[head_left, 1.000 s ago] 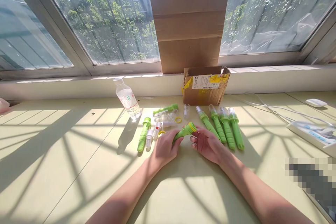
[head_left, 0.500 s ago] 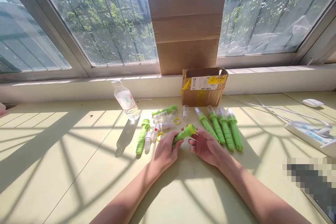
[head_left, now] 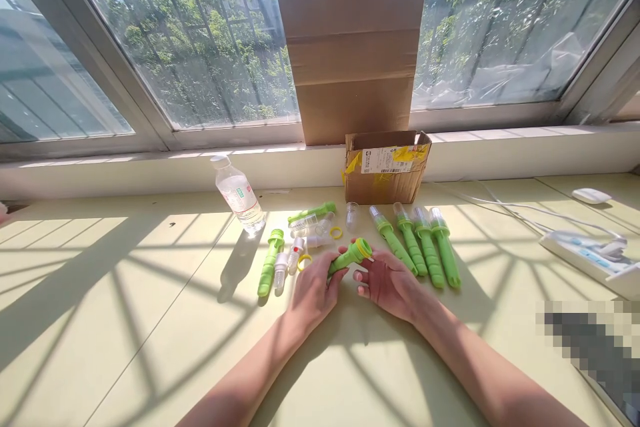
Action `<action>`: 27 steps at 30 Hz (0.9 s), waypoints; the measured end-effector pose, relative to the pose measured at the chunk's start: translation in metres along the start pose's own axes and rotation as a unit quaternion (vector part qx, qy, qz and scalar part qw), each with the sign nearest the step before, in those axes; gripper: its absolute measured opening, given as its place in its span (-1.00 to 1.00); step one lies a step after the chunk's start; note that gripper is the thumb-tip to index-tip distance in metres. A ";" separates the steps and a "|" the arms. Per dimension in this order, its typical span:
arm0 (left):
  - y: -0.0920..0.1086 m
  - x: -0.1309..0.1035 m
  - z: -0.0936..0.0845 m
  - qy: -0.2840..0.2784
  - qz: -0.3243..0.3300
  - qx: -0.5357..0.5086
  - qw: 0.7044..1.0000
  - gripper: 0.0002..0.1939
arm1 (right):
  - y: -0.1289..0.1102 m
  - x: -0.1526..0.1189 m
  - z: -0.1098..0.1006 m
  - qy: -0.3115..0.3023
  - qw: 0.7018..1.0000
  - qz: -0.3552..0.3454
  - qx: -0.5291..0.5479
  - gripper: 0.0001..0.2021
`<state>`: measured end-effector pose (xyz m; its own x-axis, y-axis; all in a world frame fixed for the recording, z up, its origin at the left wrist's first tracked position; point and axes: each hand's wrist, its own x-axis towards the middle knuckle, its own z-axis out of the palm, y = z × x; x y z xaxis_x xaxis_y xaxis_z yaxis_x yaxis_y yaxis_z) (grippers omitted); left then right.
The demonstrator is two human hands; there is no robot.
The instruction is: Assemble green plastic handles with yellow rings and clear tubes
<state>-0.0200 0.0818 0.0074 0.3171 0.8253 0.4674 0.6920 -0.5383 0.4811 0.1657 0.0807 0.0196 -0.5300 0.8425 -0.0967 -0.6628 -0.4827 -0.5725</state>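
My left hand (head_left: 316, 283) is wrapped round a green ridged plastic tube (head_left: 345, 259), holding it tilted above the table with its wide mouth up to the right. Around that mouth sits a yellow ring (head_left: 365, 249). My right hand (head_left: 393, 280) is at the mouth end, thumb and forefinger at the ring and its other fingers loosely curled below; the exact contact is partly hidden. Left of my hands lie another green tube (head_left: 271, 263), small clear-and-white capsules (head_left: 281, 272) and a loose yellow ring (head_left: 305, 262). A second loose ring (head_left: 335, 233) lies farther back.
Several green tubes with clear caps (head_left: 429, 250) lie in a row at right. A clear cup (head_left: 352, 215) stands before a cardboard box (head_left: 385, 180). A water bottle (head_left: 239, 197) stands at left; a power strip (head_left: 590, 257) with cables lies far right.
The view has shifted slightly. Both hands stay at the green tube, and the fingers of my right hand have moved a little at its mouth.
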 end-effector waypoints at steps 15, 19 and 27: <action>-0.004 0.005 -0.007 0.135 -0.065 -0.047 0.988 -0.65 | -0.005 0.009 -0.015 0.104 0.992 -0.066 0.021 -0.86; -0.007 0.005 -0.009 0.109 -0.081 -0.050 0.990 -0.51 | -0.007 0.009 -0.017 0.101 0.992 -0.070 0.027 -0.85; 0.000 0.004 -0.005 0.099 -0.052 -0.025 0.993 -0.47 | -0.006 0.008 -0.015 0.085 0.994 -0.068 0.022 -0.87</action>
<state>-0.0214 0.0843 0.0134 0.1092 0.8297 0.5475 0.6791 -0.4645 0.5685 0.1735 0.0942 0.0098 -0.3396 0.9271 -0.1587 -0.7463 -0.3683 -0.5545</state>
